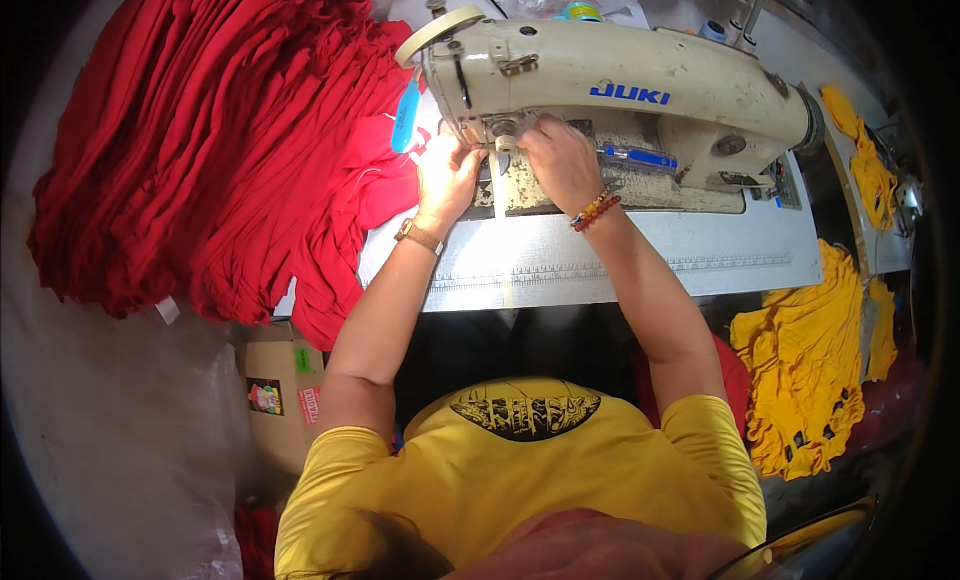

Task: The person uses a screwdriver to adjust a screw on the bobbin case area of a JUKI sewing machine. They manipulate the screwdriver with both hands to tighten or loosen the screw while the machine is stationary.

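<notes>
Both hands are at the needle end of a cream sewing machine (pixel 690 75). My left hand (pixel 447 183) rests on the bed just left of the needle, thumb and fingers drawn together; whatever they pinch is too small to make out. On the other side, my right hand (pixel 563 168) reaches up close to the presser area, fingers bent and their tips partly hidden by the machine head. Between the hands a narrow pale strip (pixel 502 195) runs from beneath the needle toward the table's front edge. Red fabric (pixel 385 170) lies beside my left hand.
A tall heap of red cloth (pixel 200 150) fills the left. A blue-handled tool (pixel 640 159) lies on the machine bed, and a printed ruler (pixel 650 269) runs along the table front. Yellow garments (pixel 800 360) hang at right. A cardboard box (pixel 275 365) stands below left.
</notes>
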`<state>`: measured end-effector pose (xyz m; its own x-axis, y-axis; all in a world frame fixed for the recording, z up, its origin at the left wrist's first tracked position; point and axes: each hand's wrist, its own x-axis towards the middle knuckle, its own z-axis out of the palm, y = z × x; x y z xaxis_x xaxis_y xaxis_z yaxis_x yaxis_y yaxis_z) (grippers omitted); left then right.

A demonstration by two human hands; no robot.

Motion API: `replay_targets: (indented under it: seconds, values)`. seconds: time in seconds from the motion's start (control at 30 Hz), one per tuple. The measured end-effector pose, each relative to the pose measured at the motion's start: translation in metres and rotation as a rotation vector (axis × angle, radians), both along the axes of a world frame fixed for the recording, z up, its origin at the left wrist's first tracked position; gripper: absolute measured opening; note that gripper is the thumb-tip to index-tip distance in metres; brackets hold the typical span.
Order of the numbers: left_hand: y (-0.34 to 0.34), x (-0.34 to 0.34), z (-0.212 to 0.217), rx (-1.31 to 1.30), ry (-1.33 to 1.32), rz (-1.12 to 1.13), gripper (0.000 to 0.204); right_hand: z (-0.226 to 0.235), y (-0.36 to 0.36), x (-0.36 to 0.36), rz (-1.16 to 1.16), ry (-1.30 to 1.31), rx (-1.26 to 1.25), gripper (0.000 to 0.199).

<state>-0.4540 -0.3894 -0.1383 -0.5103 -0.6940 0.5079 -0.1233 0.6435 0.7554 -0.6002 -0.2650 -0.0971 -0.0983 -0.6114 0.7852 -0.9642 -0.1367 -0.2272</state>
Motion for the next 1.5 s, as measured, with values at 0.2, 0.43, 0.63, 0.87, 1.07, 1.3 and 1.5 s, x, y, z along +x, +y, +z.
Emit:
replay_targets:
  seconds: [0.2, 0.43, 0.63, 0.87, 1.07, 1.3, 1.5]
  values:
    - [0.006, 0.004, 0.009, -0.094, -0.099, 0.066, 0.015, 0.001, 0.002, 0.006, -0.002, -0.038, 0.042, 0.01]
    - [0.009, 0.006, 0.014, -0.108, -0.098, 0.068, 0.016, 0.0, 0.002, 0.005, 0.0, -0.033, 0.069, 0.01]
    - [0.009, 0.006, 0.013, -0.09, -0.108, 0.078, 0.016, -0.001, 0.001, 0.005, 0.017, -0.029, 0.052, 0.01]
    - [0.007, 0.006, 0.012, -0.083, -0.105, 0.065, 0.016, 0.001, 0.001, 0.006, -0.002, -0.044, 0.064, 0.008]
    - [0.008, 0.006, 0.012, -0.097, -0.1, 0.064, 0.015, -0.002, 0.0, 0.004, 0.013, -0.05, 0.075, 0.007]
    - [0.009, 0.006, 0.014, -0.1, -0.128, 0.082, 0.015, -0.002, 0.0, 0.005, 0.006, -0.067, 0.092, 0.007]
    - [0.01, 0.006, 0.016, -0.127, -0.107, 0.071, 0.015, 0.0, 0.0, 0.006, 0.02, -0.084, 0.073, 0.008]
